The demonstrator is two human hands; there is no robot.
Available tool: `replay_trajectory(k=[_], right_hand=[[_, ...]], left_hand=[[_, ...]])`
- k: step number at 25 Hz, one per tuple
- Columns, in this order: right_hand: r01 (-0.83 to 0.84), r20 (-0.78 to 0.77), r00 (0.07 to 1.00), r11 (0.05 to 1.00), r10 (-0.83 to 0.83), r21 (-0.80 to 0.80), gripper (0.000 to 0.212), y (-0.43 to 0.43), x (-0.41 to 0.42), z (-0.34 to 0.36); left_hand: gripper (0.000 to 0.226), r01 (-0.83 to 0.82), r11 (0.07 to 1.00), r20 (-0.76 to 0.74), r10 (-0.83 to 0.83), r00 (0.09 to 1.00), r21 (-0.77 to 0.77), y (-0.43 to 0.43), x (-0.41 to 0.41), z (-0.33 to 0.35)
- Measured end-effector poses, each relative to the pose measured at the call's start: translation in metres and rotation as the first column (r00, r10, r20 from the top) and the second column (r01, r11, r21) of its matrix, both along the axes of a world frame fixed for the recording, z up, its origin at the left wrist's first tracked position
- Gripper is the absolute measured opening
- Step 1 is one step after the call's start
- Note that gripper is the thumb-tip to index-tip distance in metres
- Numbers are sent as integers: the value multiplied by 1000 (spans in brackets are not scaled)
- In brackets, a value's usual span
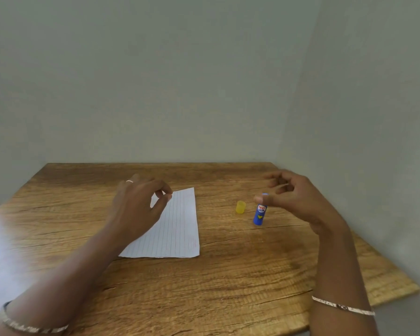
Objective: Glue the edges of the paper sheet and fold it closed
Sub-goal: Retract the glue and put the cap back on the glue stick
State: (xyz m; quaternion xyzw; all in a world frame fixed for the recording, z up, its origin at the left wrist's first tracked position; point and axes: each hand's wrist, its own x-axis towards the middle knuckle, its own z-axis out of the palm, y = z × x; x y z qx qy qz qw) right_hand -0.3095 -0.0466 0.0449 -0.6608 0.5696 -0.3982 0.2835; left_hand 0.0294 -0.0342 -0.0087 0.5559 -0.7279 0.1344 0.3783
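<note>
I noted the wooden table (pixel 228 287) nearest me, bare at six o'clock. Beyond it the lined paper sheet (pixel 177 229) lay flat at centre; whether it was already folded I could not tell. The left hand (pixel 138 204) hovered over its ten o'clock corner, fingers loosely curled, gripping nothing. At two o'clock the right hand (pixel 294 197) was blurred, thumb beside the uncapped glue stick (pixel 260 212); contact unconfirmed. The yellow cap (pixel 240 207) stood just beside it. I judged the work hardly begun.
</note>
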Motion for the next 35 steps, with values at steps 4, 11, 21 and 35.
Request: replay_trajectory(k=[4, 11, 21, 35], right_hand=[[-80, -150, 984, 987, 100, 137, 30, -5, -3, -9], [-115, 69, 990, 988, 122, -102, 16, -8, 40, -9], [-425, 508, 788, 904, 348, 39, 31, 11, 121, -30], [-543, 557, 759, 800, 338, 255, 42, 14, 123, -33]], left_hand=[[5, 22, 1000, -14, -22, 1000, 22, 0, 0, -1], [29, 174, 978, -123, -160, 979, 112, 1, -3, -2], [36, 542, 789, -748, -167, 642, 290, 24, -27, 12], [29, 632, 762, -884, -191, 427, 141, 28, -28, 21]])
